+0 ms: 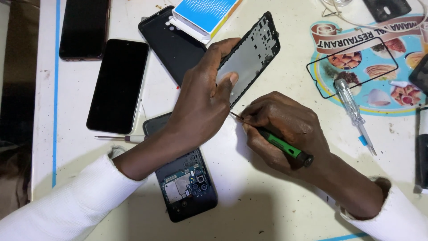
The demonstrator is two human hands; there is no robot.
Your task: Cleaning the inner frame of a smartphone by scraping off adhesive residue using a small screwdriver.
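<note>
My left hand point(200, 107) grips a black phone frame with a grey metal plate point(252, 56), tilted up above the white table. My right hand point(285, 129) holds a green-and-black screwdriver point(285, 148); its thin metal tip touches the lower edge of the frame near my left thumb. Under my left wrist lies an opened phone point(189, 187) with its circuit board showing.
Two dark phones point(118, 85) lie at the left, a black back cover point(171, 42) and a blue-white box point(205, 13) behind. A clear-handled screwdriver point(352, 111) and a black screen bezel point(352, 67) rest on a printed sticker at right. A thin tool point(120, 138) lies by the left phone.
</note>
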